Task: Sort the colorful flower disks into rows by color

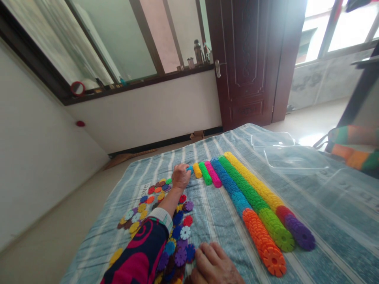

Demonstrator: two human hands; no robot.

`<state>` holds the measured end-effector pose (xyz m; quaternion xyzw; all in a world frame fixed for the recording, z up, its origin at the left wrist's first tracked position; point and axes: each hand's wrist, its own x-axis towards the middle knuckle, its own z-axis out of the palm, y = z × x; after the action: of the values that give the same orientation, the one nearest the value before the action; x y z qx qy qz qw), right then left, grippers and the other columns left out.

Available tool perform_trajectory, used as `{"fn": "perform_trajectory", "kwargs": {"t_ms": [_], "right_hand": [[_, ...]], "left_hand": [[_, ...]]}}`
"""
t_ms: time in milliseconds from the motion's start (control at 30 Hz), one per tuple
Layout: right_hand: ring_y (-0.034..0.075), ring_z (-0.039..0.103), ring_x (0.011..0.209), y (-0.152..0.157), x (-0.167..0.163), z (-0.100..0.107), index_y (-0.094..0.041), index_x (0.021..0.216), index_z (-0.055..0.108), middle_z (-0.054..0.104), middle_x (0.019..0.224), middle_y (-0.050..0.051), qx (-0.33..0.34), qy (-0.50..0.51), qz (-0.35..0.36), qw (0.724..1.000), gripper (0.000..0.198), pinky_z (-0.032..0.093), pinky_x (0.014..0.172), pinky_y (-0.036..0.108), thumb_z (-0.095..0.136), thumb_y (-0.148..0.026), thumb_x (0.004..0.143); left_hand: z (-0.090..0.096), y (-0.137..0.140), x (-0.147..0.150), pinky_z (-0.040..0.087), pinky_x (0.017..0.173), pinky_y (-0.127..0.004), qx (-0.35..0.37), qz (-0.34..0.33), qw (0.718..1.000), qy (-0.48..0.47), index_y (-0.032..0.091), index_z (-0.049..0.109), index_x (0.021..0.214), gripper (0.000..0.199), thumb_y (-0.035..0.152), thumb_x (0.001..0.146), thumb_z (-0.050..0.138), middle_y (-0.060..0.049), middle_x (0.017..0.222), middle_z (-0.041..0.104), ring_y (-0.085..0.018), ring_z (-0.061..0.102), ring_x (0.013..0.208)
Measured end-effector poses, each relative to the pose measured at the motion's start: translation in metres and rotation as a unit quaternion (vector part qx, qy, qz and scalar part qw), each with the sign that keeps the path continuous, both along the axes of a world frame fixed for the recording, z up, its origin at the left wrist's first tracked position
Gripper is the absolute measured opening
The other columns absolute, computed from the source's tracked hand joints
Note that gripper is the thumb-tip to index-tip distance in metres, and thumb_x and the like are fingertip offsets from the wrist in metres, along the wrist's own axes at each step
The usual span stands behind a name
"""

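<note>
My left hand (181, 176) reaches out to the far side of the bed, its fingers closed on light-blue notched discs (190, 169). Just right of it lie short rows of yellow discs (197, 170), green discs (205, 173) and pink discs (213, 174). Under and around my left forearm, loose snowflake discs (180, 256) of many colours are scattered. Near the bottom edge, my right hand (217, 264) rests beside them with curled fingers; whatever may be inside is hidden. Three long rows stretch to the right: orange and blue (260, 238), green (245, 185), and yellow to purple (257, 179).
Clear plastic boxes (296, 159) stand on the right of the striped bedsheet (219, 228). An orange and green bag (352, 148) is at the right edge. Beyond the bed are a brown door (248, 59) and a window sill (142, 83) with small items.
</note>
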<state>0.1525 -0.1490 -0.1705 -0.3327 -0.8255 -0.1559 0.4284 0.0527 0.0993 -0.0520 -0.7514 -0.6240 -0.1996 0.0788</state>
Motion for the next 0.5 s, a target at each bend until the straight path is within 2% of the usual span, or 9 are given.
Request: {"fn": "perform_trajectory", "kwargs": {"t_ms": [167,333,500], "right_hand": [[0.025,0.059,0.085,0.000,0.001,0.006,-0.021,0.076,0.061,0.067,0.087,0.009,0.063,0.048,-0.024,0.997,0.019,0.052,0.074,0.036,0.058,-0.027,0.094],[0.026,0.060,0.084,-0.001,0.001,0.006,-0.020,0.076,0.061,0.067,0.087,0.010,0.060,0.037,-0.019,0.997,0.016,0.051,0.074,0.038,0.060,-0.026,0.091],[0.025,0.058,0.084,-0.001,-0.001,0.007,-0.020,0.075,0.061,0.066,0.087,0.009,0.065,0.061,-0.032,0.995,0.019,0.050,0.074,0.037,0.056,-0.026,0.092]], "left_hand": [[-0.002,-0.007,-0.001,0.047,0.091,-0.033,-0.017,0.038,0.999,0.015,0.014,0.072,0.099,0.021,0.024,0.082,0.063,-0.010,0.099,0.073,-0.025,0.063,0.098],[-0.004,-0.013,0.002,0.045,0.079,-0.029,-0.039,0.066,0.997,0.027,0.019,0.070,0.089,0.014,0.028,0.083,0.062,-0.006,0.088,0.072,-0.022,0.064,0.090],[-0.005,-0.012,0.005,0.044,0.078,-0.028,-0.041,0.069,0.996,0.037,0.020,0.070,0.084,0.011,0.026,0.082,0.060,-0.006,0.091,0.073,-0.022,0.064,0.091]]}}
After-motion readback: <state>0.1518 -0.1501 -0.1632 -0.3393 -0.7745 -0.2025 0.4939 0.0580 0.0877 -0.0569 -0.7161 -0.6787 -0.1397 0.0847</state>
